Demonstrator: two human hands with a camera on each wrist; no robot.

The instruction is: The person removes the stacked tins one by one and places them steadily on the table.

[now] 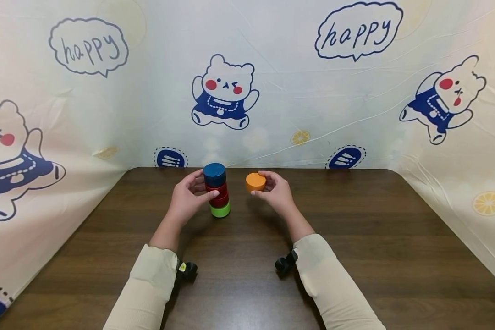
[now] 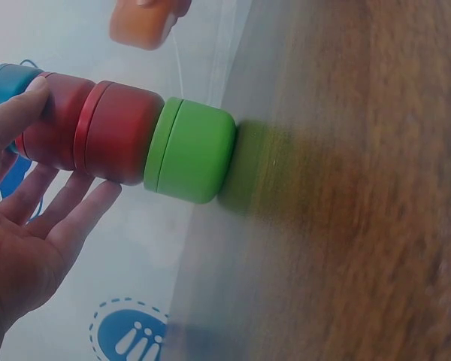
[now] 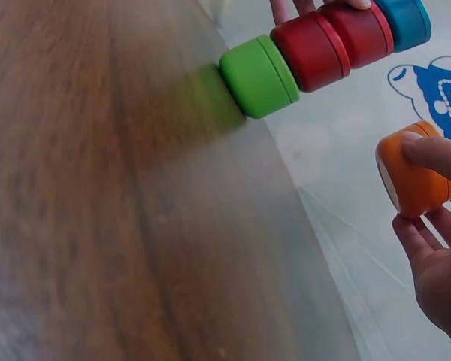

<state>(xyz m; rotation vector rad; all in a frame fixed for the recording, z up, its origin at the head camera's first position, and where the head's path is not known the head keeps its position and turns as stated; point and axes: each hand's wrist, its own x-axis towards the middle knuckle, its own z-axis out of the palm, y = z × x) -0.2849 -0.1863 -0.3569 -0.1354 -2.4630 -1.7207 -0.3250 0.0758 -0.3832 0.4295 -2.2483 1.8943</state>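
Small round lidded jars stand in an upright stack: a green jar [image 1: 220, 211] at the bottom on the table, a lower red jar [image 3: 310, 54], an upper red jar [image 2: 62, 120], and a blue jar [image 1: 214, 175] on top. My left hand [image 1: 184, 195] holds the stack from the left, its thumb on the upper red jar and fingers behind. To the right of the stack, an orange jar [image 1: 255, 182] is gripped by my right hand [image 1: 278, 192] between thumb and fingers. In the right wrist view its pale underside shows, raised off the table.
The brown wooden table [image 1: 247, 284] spreads around both hands. A patterned cloth backdrop [image 1: 280, 105] with cartoon bears rises behind its far edge and along the sides. Black wrist cameras sit on the left sleeve [image 1: 148, 279] and right sleeve [image 1: 334, 284].
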